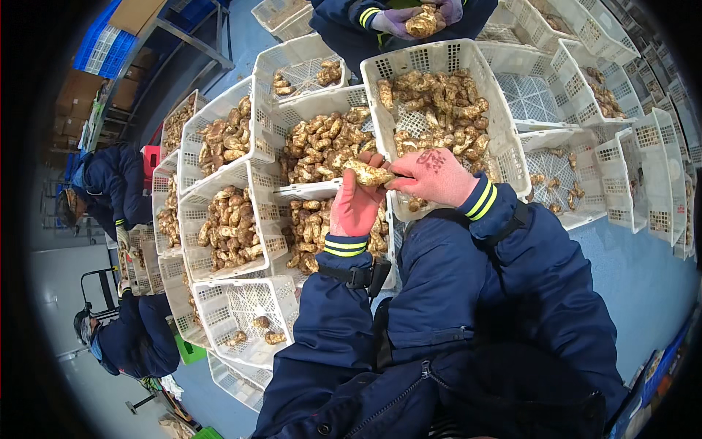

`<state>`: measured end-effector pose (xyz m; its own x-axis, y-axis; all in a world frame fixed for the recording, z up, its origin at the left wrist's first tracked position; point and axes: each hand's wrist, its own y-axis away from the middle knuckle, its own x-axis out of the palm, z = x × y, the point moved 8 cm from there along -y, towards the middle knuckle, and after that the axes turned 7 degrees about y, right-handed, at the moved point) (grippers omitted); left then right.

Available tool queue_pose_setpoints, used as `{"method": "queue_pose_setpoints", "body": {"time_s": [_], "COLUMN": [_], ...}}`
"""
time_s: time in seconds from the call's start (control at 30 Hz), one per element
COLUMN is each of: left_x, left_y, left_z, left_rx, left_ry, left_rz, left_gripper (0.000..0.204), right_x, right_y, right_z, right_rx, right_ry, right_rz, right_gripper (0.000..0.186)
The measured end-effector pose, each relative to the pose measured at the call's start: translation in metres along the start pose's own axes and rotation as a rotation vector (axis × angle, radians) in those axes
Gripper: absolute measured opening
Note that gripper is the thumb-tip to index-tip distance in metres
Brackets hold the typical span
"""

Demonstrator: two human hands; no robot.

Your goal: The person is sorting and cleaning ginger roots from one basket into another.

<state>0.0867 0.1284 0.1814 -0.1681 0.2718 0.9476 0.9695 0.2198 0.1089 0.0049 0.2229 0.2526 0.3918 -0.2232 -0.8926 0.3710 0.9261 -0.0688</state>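
Note:
My left hand (355,201), in a pink glove, is closed around a long pale-brown mushroom (369,173), held above the crates at the middle of the view. My right hand (431,178), also pink-gloved with dark stains, pinches at the mushroom's right end. A thin dark bit shows at its fingertips, too small to name. Just beyond my hands stands a white plastic crate (518,157) with many mushrooms (446,99) in it. Left of it, more mushrooms (322,143) fill a second crate. Another heap (307,227) lies in the crate beside my left wrist.
Across from me a person's purple-gloved hands (409,20) hold a mushroom. A crate (241,300) with a few mushrooms stands at left. Further crates (563,179) line the right, some stacked. Two people (135,333) bend over crates at far left. Blue floor (621,271) shows at right.

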Motion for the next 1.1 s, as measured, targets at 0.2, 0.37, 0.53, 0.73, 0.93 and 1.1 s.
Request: {"method": "queue_pose_setpoints", "body": {"time_s": [0.2, 0.37, 0.53, 0.73, 0.93, 1.1], "left_x": [-0.01, -0.013, -0.012, -0.002, -0.004, -0.01], "left_y": [0.001, 0.004, -0.003, -0.015, -0.015, -0.013], "left_z": [0.0, 0.0, 0.001, 0.008, 0.003, -0.004], "left_rx": [0.024, 0.022, -0.002, -0.1, -0.068, -0.003], "left_ry": [-0.132, -0.125, -0.188, -0.137, -0.167, -0.158], "left_rz": [-0.116, -0.084, 0.012, 0.155, 0.111, 0.059], "left_gripper": [0.039, 0.04, 0.048, 0.057, 0.06, 0.058], "right_x": [-0.003, 0.001, 0.009, 0.003, -0.005, -0.012], "right_y": [0.001, 0.001, 0.002, 0.004, 0.006, 0.009], "right_z": [0.003, 0.0, -0.01, -0.014, -0.005, -0.037], "right_rx": [-0.156, -0.145, -0.077, -0.108, -0.166, -0.024], "right_ry": [0.283, 0.278, 0.18, 0.103, 0.138, 0.166], "right_rz": [-0.189, -0.198, -0.119, -0.08, -0.081, -0.158], "right_gripper": [0.022, 0.024, 0.037, 0.038, 0.031, 0.027]}}
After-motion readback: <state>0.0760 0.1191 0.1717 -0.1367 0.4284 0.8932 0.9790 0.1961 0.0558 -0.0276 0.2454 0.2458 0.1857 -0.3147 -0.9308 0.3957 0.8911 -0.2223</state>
